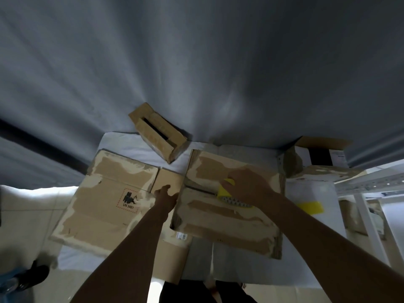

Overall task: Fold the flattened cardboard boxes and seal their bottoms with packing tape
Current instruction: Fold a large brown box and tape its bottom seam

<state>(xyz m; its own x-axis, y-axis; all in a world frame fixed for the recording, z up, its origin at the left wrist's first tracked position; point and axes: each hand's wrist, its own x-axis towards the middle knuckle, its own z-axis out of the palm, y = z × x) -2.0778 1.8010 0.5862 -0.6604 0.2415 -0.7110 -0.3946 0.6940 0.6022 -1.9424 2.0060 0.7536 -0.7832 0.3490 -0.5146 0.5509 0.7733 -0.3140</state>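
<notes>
A folded cardboard box (229,224) sits bottom-up on the white table, its two flaps meeting along a dark seam. My right hand (249,186) grips a yellow tape dispenser (226,192) pressed on that seam, its toothed blade pointing toward me. My left hand (165,196) rests against the box's left edge with the fingers bent over it. To the left lies a flattened cardboard box (105,204) printed with a red UN 3481 label.
A small folded box (158,132) lies tilted at the table's (131,141) back edge against the grey curtain. An open box (314,158) stands at the right, with a yellow scraper (311,207) and a white rack (367,206) nearby. A shoe (32,276) shows lower left.
</notes>
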